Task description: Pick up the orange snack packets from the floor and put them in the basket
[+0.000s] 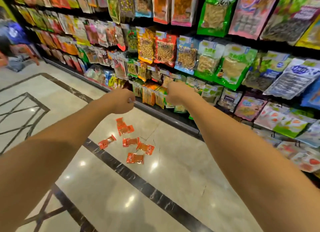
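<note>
**Packets on floor, both arms reaching out**

Head view: orange snack packets lie scattered on the glossy floor, mid-scene, near the shelf base, apart from both hands. Left hand and right hand are out far toward the shelf with fingers curled; cannot tell if either grasps anything. Blurred person far left.

Noted bare left hand and bare right hand, forearms uncovered to frame edge. Blurred at both hands; finer detail illegible.
</note>
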